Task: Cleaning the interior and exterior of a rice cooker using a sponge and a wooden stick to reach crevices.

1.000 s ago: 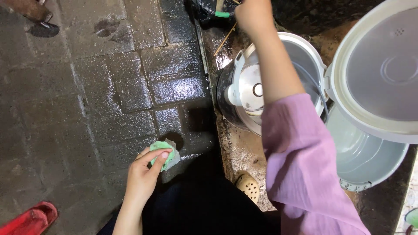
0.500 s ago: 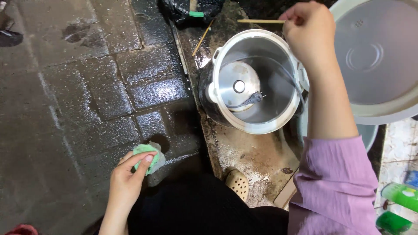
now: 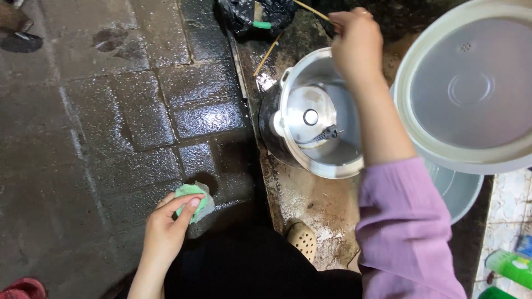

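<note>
Overhead, right hand holds stick pointing up-left.

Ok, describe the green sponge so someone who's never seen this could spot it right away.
Start at the round metal cooker body standing open at the wet ledge. Go down and left onto the dark wet paving, to the left hand. Pinched in its fingertips is the green sponge, the only pale green, soft thing on that side.

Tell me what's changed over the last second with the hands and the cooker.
The right hand has lifted a thin stick it reached for beyond the open rice cooker. The left hand still holds the green sponge over the wet floor. Cooker and lid unchanged.
</note>
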